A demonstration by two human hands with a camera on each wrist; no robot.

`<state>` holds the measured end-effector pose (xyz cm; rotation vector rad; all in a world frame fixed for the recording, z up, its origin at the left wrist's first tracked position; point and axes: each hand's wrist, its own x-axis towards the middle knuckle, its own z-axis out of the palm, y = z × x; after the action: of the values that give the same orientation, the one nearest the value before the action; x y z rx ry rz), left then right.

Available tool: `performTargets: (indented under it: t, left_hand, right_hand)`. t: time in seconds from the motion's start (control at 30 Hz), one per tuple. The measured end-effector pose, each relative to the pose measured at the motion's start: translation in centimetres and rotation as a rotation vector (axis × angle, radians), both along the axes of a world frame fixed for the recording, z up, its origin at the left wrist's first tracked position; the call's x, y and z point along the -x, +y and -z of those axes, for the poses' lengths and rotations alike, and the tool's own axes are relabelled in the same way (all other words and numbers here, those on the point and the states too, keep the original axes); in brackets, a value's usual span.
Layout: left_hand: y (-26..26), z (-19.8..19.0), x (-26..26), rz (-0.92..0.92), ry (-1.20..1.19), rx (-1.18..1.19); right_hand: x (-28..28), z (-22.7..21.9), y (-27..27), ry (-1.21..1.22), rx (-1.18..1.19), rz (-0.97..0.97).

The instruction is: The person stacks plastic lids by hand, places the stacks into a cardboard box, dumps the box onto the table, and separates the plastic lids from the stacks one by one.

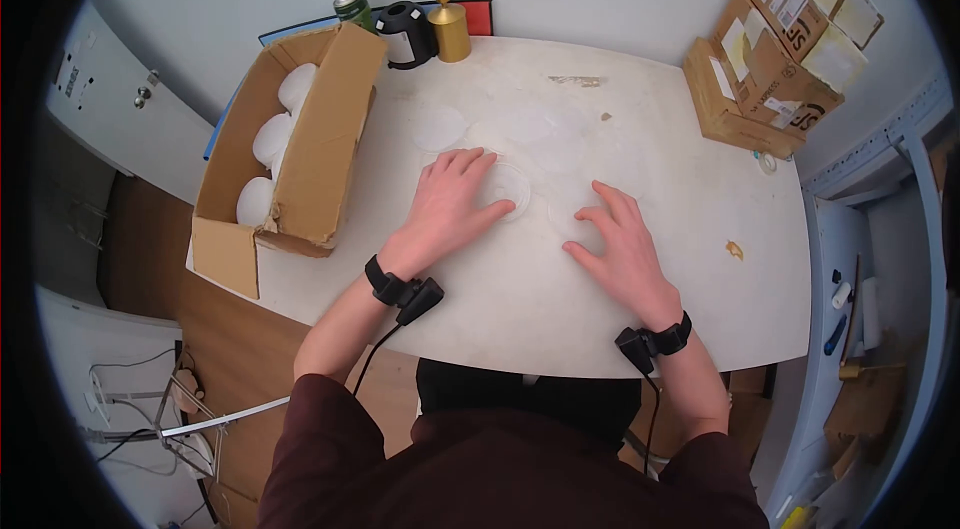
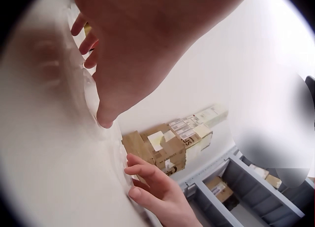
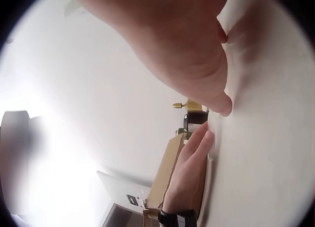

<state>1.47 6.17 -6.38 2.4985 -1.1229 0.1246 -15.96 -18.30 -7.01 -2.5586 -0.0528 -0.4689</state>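
Note:
In the head view a clear round plastic piece (image 1: pixel 512 191) lies on the white table (image 1: pixel 690 259), with my left hand (image 1: pixel 450 204) spread at its left edge, thumb tip on or just over it. My right hand (image 1: pixel 625 254) hovers over or rests on the table to the right, fingers slightly bent, beside a faint clear outline. More thin clear discs (image 1: pixel 438 129) lie further back. The left wrist view has my left hand (image 2: pixel 138 45) low over clear plastic, fingertips down. In the right wrist view my right hand (image 3: pixel 182 50) has its thumb near the tabletop; contact is unclear.
An open cardboard box (image 1: pixel 330 149) with several white round objects (image 1: pixel 272 139) stands at the left. Behind are a spray can (image 1: pixel 352 7), a black container (image 1: pixel 407 37) and a gold one (image 1: pixel 452 32). Stacked cartons (image 1: pixel 765 79) fill the back right corner; a tape roll (image 1: pixel 767 163) sits beside them.

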Motion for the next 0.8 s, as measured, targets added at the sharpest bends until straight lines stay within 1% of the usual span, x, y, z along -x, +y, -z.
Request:
performTargets:
  t: [0.03,0.1,0.23,0.3,0.33,0.4,0.43,0.5,0.53,0.57,0.6,0.63,0.67,0.73,0.77,0.8]
  left_hand:
    - [-0.1,0.1,0.1,0.023,0.016,-0.014]
    - [0.0,0.2,0.2,0.001,-0.004,0.051]
    - [-0.1,-1.0,0.7,0.036,0.062,0.068]
    - [-0.2,-1.4,1.1,0.049,0.343,0.209]
    - [-0.1,-1.3,1.2,0.059,0.361,0.196]
    - [0.4,-1.2,1.6,0.034,0.776,0.390]
    - [0.4,-1.5,1.9,0.034,0.793,0.379]
    - [0.5,-2.1,2.5,0.051,1.124,0.432]
    - [0.6,-2.0,2.7,0.041,1.136,0.431]
    - [0.6,-1.9,2.8,0.058,1.136,0.357]
    - [0.5,-1.8,2.8,0.077,1.134,0.283]
    - [0.5,-1.6,2.9,0.072,1.142,0.282]
    - [0.5,-1.4,2.9,0.098,1.117,0.263]
    - [0.6,-1.3,3.0,0.111,1.097,0.251]
    - [0.5,-1.5,3.0,0.114,1.088,0.260]
    - [0.5,-1.6,3.1,0.117,1.082,0.268]
  right_hand:
    - [0.1,0.1,0.0,-0.044,-0.011,-0.018]
    - [0.1,0.4,0.0,-0.014,-0.022,0.015]
    - [-0.3,0.3,0.1,0.029,-0.018,0.054]
    - [-0.3,0.2,-0.1,0.044,-0.034,0.060]
    - [-0.3,0.2,-0.2,0.041,-0.035,0.054]
    - [-0.3,0.1,-0.3,0.059,-0.049,0.065]
    - [-0.3,0.1,-0.3,0.061,-0.051,0.056]
    - [-0.1,0.4,-0.2,0.052,-0.029,0.052]
    - [-0.1,0.5,-0.1,0.026,-0.001,0.046]
    - [-0.2,0.6,-0.1,0.038,-0.006,0.043]
    - [-0.2,0.7,-0.2,0.011,0.048,0.024]
    - [-0.2,0.7,-0.2,-0.018,0.102,0.003]
    - [-0.1,0.4,-0.2,-0.010,0.099,-0.002]
    - [-0.1,-0.6,-0.2,-0.018,-0.021,0.006]
    - [-0.1,-1.0,-0.3,-0.011,-0.023,-0.006]
    - [0.1,-1.3,-0.5,-0.061,-0.171,0.000]
